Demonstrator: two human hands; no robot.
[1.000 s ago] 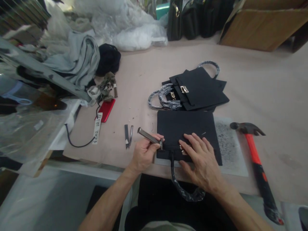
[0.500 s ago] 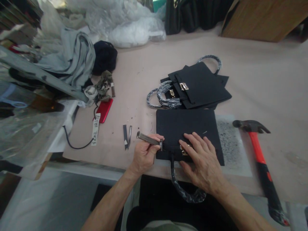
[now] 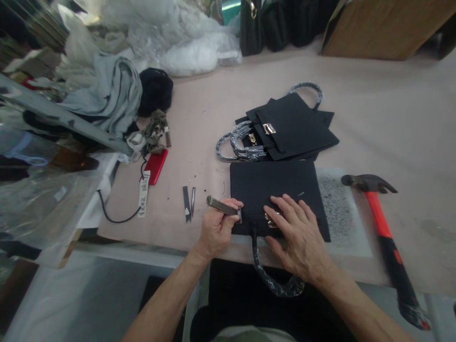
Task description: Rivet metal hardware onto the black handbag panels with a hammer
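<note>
A flat black bag panel [image 3: 274,190] lies at the table's near edge, its plastic-wrapped handle [image 3: 274,280] hanging over the edge towards me. My left hand [image 3: 217,228] is closed round a metal punch tool [image 3: 223,207], whose tip rests at the panel's near left corner. My right hand [image 3: 297,235] lies flat on the panel with fingers spread, covering a gold clasp [image 3: 270,218].
A stack of black bag panels [image 3: 295,130] with wrapped handles lies just beyond. A red-handled hammer [image 3: 383,228] rests at right on the grey mat [image 3: 338,209]. Two small metal punches [image 3: 188,202], a red phone [image 3: 156,165], cloth and plastic are at left. A cardboard box [image 3: 384,28] stands far right.
Both hands have stayed in place on the panel; only the view has shifted slightly.
</note>
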